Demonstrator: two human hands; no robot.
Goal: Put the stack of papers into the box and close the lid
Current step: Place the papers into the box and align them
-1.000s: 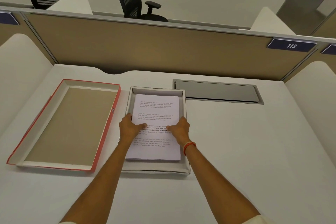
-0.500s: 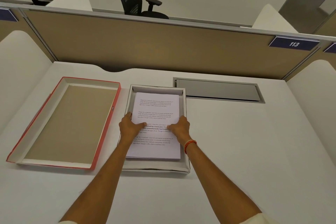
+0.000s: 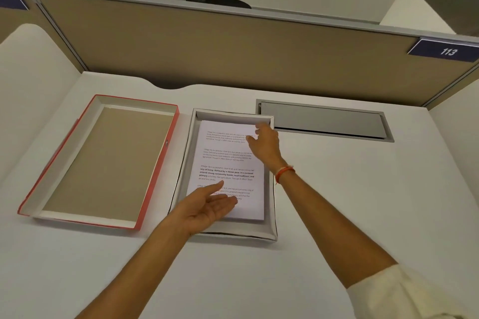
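The stack of papers, white with printed text, lies flat inside the shallow white box in the middle of the desk. The red-edged lid lies upside down to the left of the box, its brown inside facing up. My left hand hovers palm up over the near left corner of the papers, fingers spread, holding nothing. My right hand is over the far right part of the papers, near the box's far right corner, fingers loosely apart; whether it touches the paper I cannot tell.
A grey cable hatch is set into the white desk right of the box. A tan partition with a "113" label closes the back. White side panels flank the desk. Black chairs stand beyond.
Both hands have come off the middle of the papers. The left hand drew back toward the near left corner and turned palm up; the right hand moved to the far right corner.
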